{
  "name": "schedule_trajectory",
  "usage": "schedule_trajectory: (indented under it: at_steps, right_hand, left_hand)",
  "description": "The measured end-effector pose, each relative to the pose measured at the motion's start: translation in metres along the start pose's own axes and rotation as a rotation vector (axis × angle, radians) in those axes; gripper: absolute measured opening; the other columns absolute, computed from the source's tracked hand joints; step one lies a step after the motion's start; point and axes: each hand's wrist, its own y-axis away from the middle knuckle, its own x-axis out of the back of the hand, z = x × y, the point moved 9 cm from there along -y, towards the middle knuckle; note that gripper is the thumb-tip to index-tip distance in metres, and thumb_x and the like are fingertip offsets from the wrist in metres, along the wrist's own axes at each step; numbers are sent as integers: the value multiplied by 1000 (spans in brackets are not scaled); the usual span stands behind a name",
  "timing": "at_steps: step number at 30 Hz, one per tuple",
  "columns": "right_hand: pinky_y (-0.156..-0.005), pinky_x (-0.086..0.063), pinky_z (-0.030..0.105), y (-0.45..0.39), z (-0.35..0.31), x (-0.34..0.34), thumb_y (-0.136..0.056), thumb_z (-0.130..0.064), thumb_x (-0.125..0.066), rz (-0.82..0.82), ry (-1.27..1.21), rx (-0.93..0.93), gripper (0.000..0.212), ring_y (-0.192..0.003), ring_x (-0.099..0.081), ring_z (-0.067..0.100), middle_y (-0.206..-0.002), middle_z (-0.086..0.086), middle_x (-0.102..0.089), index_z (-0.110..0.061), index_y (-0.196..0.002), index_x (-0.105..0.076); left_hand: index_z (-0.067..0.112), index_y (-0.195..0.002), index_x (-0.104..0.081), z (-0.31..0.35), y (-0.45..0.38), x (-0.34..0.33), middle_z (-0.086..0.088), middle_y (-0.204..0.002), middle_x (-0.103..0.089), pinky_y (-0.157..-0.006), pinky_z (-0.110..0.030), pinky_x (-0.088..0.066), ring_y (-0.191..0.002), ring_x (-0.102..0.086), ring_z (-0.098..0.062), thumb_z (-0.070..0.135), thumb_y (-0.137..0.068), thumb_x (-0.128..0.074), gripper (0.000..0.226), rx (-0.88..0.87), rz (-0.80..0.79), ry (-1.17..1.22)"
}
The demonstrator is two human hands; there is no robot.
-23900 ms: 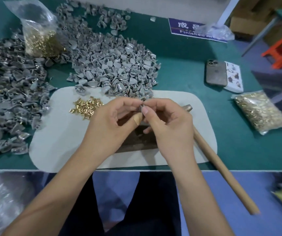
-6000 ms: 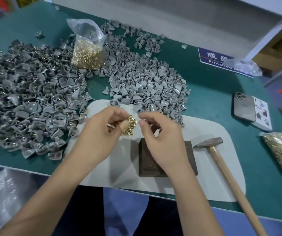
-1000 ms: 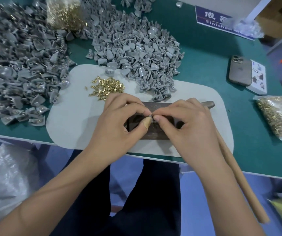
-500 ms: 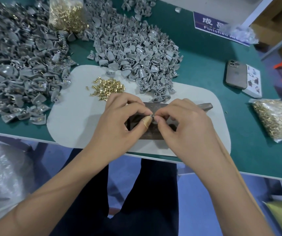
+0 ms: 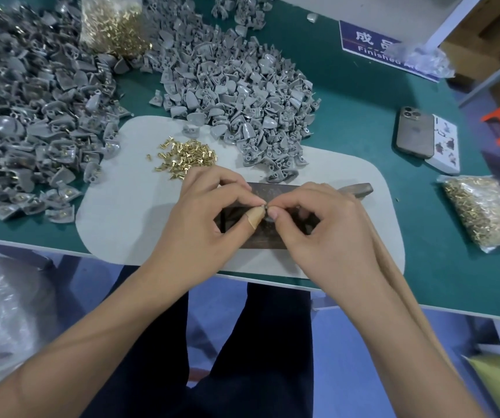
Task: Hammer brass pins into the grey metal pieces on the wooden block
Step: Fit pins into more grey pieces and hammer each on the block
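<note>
Pinching a small grey piece (image 5: 270,218) between the taped thumb and forefinger of my left hand (image 5: 209,215), I bring the pinched fingertips of my right hand (image 5: 318,224) against it just above the block (image 5: 262,193), probably to seat a pin, though whatever they hold is too small to make out. Working low over the block should let me set the piece straight down for hammering. My hammer (image 5: 360,188) lies just right of the block, loose pins (image 5: 186,153) just beyond my left hand and the piece pile (image 5: 236,86) behind, all within easy reach.
</note>
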Motion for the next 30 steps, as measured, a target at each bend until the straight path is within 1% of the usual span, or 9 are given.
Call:
schedule_trajectory:
  at_steps: [4, 6, 9, 11, 17, 20, 22, 26, 30]
  right_hand:
    - [-71, -47, 36, 3, 6, -1, -85, -15, -73, 29, -122, -27, 11, -72, -54, 11, -73, -14, -64, -24, -81, -76]
    - [-73, -47, 39, 3, 6, -1, -85, -18, -72, 33, -101, -17, 10, -73, -53, 10, -74, -15, -65, -26, -81, -76]
    - [-75, -48, 50, 2, 8, -2, -86, -21, -73, 22, -73, -24, 9, -74, -52, 8, -76, -16, -66, -28, -83, -76]
    - [-75, -48, 51, 1, 8, -1, -86, -19, -74, 14, -75, -30, 9, -75, -53, 10, -77, -15, -67, -27, -84, -77]
    - [-73, -48, 49, 4, -8, 3, -84, -20, -75, 60, 59, 36, 7, -73, -53, 13, -73, -14, -64, -26, -81, -76]
    - [-76, -49, 49, 3, -5, 4, -86, -23, -75, 16, 48, 16, 6, -75, -56, 14, -75, -15, -67, -29, -85, -77]
    - [-76, -50, 48, 2, -4, 5, -85, -24, -76, 1, 49, 1, 6, -73, -53, 10, -74, -17, -63, -30, -86, -76]
    - [-72, -50, 37, -2, -6, 8, -82, -20, -79, -19, 11, -17, 7, -69, -51, 8, -73, -15, -59, -26, -81, -76]
    - [-70, -48, 37, -4, -10, 5, -83, -17, -76, -57, 73, -24, 5, -69, -51, 10, -72, -10, -57, -22, -80, -76]
  left_hand:
    - [30, -96, -74, -2, 0, 0, 13, -103, -59, -97, -16, -30, -112, -48, -14, 32, -89, -73, 7, 0, -1, -6]
    - [30, -96, -74, -2, 0, -1, 14, -103, -59, -97, -15, -30, -111, -48, -14, 34, -90, -72, 8, -6, 7, -16]
    - [31, -99, -71, -1, 0, -2, 15, -103, -59, -96, -17, -32, -111, -49, -16, 34, -90, -71, 10, -21, 4, -45]
    - [32, -100, -70, 0, 1, -2, 15, -103, -59, -96, -17, -31, -111, -49, -17, 34, -91, -71, 10, -28, -4, -45]
    - [33, -98, -70, -1, 0, -2, 18, -106, -57, -97, -14, -28, -114, -47, -17, 32, -91, -69, 8, -26, 2, -33]
    - [34, -99, -70, -1, 0, -2, 17, -106, -57, -98, -13, -27, -114, -47, -17, 34, -91, -69, 7, -28, -11, -42]
    - [34, -99, -70, -2, 0, -3, 17, -106, -57, -98, -14, -27, -114, -47, -17, 34, -91, -69, 8, -33, -14, -41]
    - [34, -99, -70, -2, 1, -3, 16, -106, -57, -98, -15, -28, -114, -46, -14, 34, -91, -69, 8, -32, -10, -40]
    - [32, -98, -72, -3, 1, -2, 15, -106, -58, -97, -14, -29, -115, -46, -14, 32, -90, -69, 9, -16, -7, -20]
